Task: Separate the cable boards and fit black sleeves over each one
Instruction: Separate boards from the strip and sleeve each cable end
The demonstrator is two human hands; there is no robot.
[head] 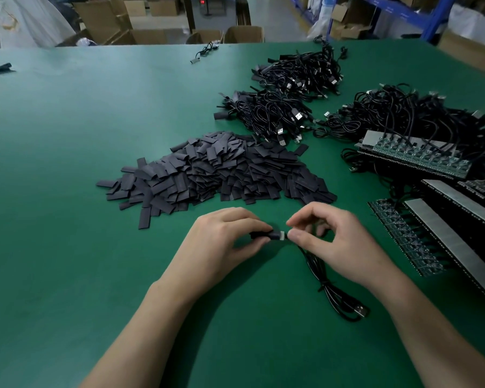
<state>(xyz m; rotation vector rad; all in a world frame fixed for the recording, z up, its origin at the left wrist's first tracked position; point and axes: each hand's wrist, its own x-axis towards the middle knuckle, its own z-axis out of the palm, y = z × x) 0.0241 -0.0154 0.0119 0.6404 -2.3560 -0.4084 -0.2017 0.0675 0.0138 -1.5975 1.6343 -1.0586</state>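
Note:
My left hand (224, 242) pinches a black sleeve (265, 235) just above the green table (67, 191). My right hand (333, 242) pinches the small cable board (282, 235), whose pale end shows at the sleeve's mouth. The board's black cable (328, 287) trails toward me and ends in a USB plug (360, 310) on the table. A big heap of loose black sleeves (216, 172) lies just beyond my hands. Panels of joined cable boards (412, 155) lie stacked at the right.
Two piles of sleeved cables (266, 113) (303, 71) lie beyond the sleeve heap. A tangle of cables (409, 113) runs from the panels at the right. One stray cable (205, 51) lies near the far edge. Cardboard boxes (244, 33) and blue shelving (431, 18) stand behind the table.

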